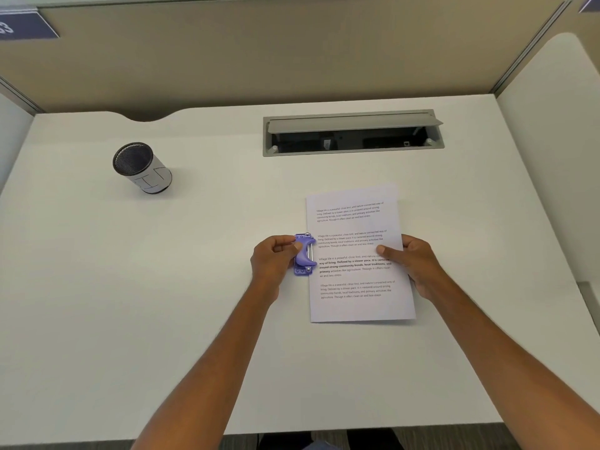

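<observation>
Both hands are at work close in front of me on the desk. My left hand is curled round the purple hole punch, thumb lying across its lever. My right hand grips the right edge of the printed sheet, thumb on top of the paper, and I cannot see the fingers beneath it.

The sheet lies flat between my hands, its long axis running away from me with a slight lean. The punch sits at the middle of the sheet's left long edge, and its own long axis runs along that edge. The paper's margin looks to be inside the slot, though I cannot tell how deep. That alignment is what matters now: the press falls to my left hand, already on the lever, while the right only steadies the sheet from the opposite side.

Farther off to the left, well apart, stands a mesh pen cup. Beyond the sheet a cable hatch is set into the desk, its lid propped open, and the beige partition rises behind.
</observation>
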